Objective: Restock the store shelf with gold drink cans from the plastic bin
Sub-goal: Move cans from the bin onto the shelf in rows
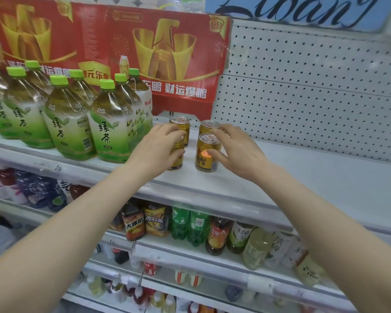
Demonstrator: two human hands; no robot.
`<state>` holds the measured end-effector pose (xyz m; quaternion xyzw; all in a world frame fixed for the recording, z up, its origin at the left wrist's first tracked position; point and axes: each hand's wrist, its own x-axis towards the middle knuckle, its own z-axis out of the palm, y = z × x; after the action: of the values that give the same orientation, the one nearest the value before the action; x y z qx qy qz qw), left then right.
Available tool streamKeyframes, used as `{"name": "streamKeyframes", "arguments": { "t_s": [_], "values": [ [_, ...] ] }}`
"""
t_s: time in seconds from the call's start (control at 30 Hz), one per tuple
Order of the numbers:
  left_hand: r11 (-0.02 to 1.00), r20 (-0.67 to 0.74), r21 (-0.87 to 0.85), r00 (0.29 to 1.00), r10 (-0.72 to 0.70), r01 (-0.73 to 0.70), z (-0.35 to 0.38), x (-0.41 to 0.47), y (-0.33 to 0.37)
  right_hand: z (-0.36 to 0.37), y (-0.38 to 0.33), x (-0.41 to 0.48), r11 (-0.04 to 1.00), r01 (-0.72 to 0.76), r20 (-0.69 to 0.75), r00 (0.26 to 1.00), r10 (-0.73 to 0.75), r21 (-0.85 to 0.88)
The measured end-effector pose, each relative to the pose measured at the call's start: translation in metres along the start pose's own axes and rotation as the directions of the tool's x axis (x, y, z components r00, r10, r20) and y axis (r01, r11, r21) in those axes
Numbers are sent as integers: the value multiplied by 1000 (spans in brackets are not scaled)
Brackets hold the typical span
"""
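On the white shelf (303, 177), the left hand (158, 147) wraps its fingers around the front-left gold can (178, 157), the right hand (237, 150) pinches the front-right gold can (207, 154), and two more cans stand just behind, right of the green tea bottles (108, 132).

Four upright gold cans (207, 152) on shelf (303, 177)

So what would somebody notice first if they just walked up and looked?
Probably the two hands in the middle: the left hand wrapped around one gold can, the right hand touching the front gold can on the white shelf. Next, the big green tea bottles at the left and the red cardboard boxes behind them.
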<state>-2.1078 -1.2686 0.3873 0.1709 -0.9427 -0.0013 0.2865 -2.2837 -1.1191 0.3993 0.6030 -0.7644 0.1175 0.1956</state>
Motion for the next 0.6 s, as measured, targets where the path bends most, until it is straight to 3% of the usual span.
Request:
{"name": "streamKeyframes", "arguments": {
  "t_s": [0.23,0.6],
  "values": [
    [970,-71,-50,970,234,-238,13,-63,54,-18,-11,-121,974,33,27,999,-28,-226],
    [836,48,-331,877,478,-438,90,-169,215,-11,-20,-382,951,-222,116,961,251,-215]
  ]
}}
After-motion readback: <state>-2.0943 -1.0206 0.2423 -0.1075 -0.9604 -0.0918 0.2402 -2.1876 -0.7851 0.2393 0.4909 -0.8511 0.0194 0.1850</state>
